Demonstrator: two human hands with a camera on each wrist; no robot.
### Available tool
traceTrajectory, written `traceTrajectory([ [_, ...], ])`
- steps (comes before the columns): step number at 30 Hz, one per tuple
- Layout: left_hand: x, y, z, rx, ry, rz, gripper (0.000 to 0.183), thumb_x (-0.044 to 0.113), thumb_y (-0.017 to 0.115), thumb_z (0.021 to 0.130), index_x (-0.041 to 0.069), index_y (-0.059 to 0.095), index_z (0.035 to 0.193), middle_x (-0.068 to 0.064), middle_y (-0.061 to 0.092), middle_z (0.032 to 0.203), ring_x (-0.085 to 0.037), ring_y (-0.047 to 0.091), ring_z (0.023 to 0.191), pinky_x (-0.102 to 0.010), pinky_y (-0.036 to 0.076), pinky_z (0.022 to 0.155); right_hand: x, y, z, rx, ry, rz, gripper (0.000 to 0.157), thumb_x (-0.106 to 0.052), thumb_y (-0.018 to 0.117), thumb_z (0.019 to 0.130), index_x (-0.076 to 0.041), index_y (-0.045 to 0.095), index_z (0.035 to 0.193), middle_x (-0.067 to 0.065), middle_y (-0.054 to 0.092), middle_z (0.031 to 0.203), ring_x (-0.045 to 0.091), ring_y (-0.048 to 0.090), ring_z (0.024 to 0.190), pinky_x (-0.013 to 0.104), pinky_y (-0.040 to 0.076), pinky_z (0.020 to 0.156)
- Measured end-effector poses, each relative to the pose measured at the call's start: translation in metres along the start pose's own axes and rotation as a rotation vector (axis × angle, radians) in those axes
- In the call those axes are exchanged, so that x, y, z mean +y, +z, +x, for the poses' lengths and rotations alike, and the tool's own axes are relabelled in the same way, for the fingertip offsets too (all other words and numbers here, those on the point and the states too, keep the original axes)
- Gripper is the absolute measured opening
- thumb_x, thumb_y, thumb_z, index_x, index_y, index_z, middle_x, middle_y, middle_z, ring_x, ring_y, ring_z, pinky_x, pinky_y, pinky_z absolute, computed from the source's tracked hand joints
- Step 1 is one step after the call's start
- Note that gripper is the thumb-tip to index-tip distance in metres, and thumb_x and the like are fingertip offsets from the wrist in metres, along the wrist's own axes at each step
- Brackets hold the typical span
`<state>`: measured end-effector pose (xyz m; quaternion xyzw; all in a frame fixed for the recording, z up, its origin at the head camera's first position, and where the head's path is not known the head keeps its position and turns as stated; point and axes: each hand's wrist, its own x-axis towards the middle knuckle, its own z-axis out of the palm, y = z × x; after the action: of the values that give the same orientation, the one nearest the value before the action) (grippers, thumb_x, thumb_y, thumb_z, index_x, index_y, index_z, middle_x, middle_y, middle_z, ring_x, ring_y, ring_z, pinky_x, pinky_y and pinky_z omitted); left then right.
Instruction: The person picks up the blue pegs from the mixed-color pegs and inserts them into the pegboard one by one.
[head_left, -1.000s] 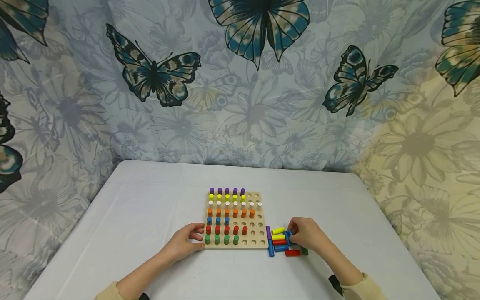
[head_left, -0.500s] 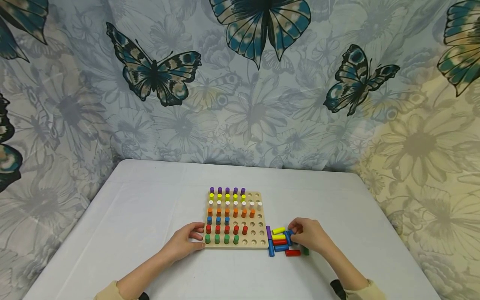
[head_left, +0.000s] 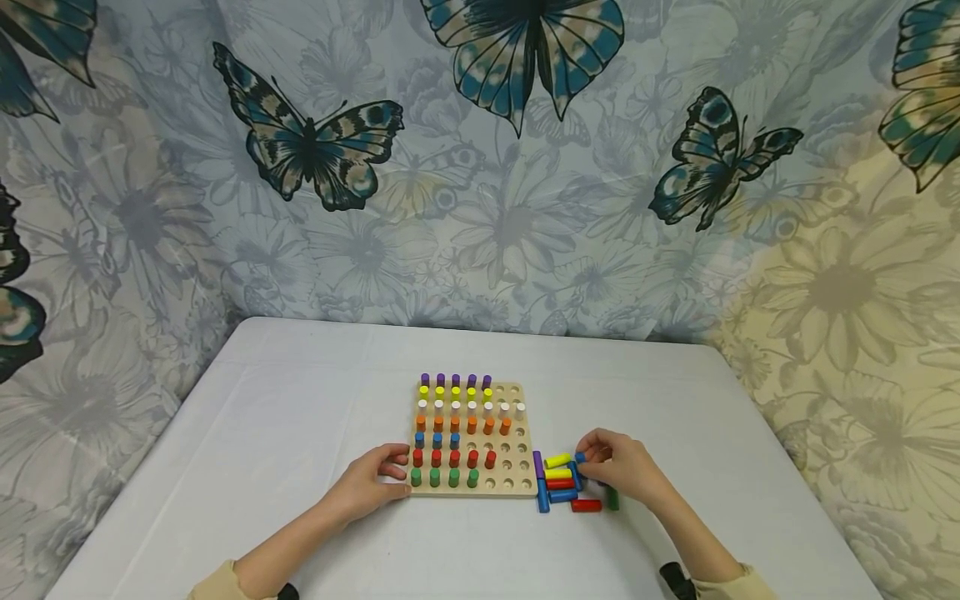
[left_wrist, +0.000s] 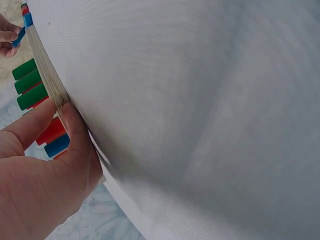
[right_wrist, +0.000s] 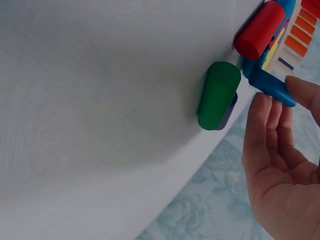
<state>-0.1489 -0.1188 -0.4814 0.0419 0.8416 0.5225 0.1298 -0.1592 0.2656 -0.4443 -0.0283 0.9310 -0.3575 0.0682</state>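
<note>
Has thirty-five pegs (head_left: 472,426) upright in one pegboard (head_left: 498,492) at lower centre, grips its left edge with half-curled left hand (head_left: 367,482), pinches one blue peg (right_wrist: 272,87), lower right, with right hand (head_left: 621,463) opened only peg-wide.

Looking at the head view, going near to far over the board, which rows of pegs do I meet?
Green row, red row, blue row, orange row, white row, yellow row, purple row.
</note>
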Motion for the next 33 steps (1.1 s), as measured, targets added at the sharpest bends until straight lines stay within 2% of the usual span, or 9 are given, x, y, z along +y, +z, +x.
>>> traceTrajectory([
  [7,0.000,0.000,0.000,0.006,-0.005,-0.003,0.058,0.001,0.080,0.076,-0.003,0.056,0.128,-0.004,0.061,0.109,-0.014,0.059,0.091,-0.027,0.049,0.075,-0.001,0.002,0.002,0.028,0.000,0.069,0.021,-0.009,0.077,0.082,-0.005,0.063,0.097,0.002,0.058,0.080,0.018,0.053,0.075,0.023,0.048,0.060],
  [14,0.001,-0.001,0.000,0.009,-0.009,0.001,0.058,0.001,0.080,0.076,-0.002,0.056,0.128,-0.004,0.061,0.110,-0.015,0.059,0.092,-0.028,0.049,0.075,-0.001,0.011,0.005,0.053,0.013,0.162,0.024,-0.015,0.078,0.082,-0.007,0.063,0.100,0.001,0.062,0.085,0.017,0.056,0.080,0.023,0.049,0.070],
  [20,0.002,-0.001,0.000,0.014,-0.013,0.007,0.059,0.001,0.080,0.076,-0.002,0.056,0.129,-0.003,0.062,0.110,-0.015,0.059,0.092,-0.030,0.049,0.077,-0.006,0.021,0.009,0.025,0.053,0.272,0.026,-0.017,0.078,0.083,-0.008,0.063,0.102,0.003,0.063,0.088,0.018,0.057,0.083,0.024,0.049,0.074],
  [29,0.000,-0.002,0.000,-0.005,0.012,-0.003,0.058,0.001,0.080,0.076,-0.004,0.056,0.128,-0.005,0.062,0.110,-0.016,0.059,0.093,-0.028,0.048,0.076,-0.019,0.029,0.011,-0.013,0.028,0.427,0.029,-0.014,0.076,0.085,-0.004,0.060,0.107,0.007,0.063,0.096,0.021,0.058,0.089,0.021,0.050,0.076],
  [33,0.000,-0.002,0.000,-0.010,0.012,0.001,0.058,0.003,0.080,0.076,-0.003,0.056,0.129,-0.005,0.061,0.110,-0.015,0.059,0.093,-0.028,0.048,0.077,-0.024,0.032,0.013,-0.026,0.019,0.454,0.029,-0.014,0.075,0.086,-0.004,0.060,0.109,0.007,0.062,0.097,0.022,0.057,0.089,0.023,0.051,0.075],
])
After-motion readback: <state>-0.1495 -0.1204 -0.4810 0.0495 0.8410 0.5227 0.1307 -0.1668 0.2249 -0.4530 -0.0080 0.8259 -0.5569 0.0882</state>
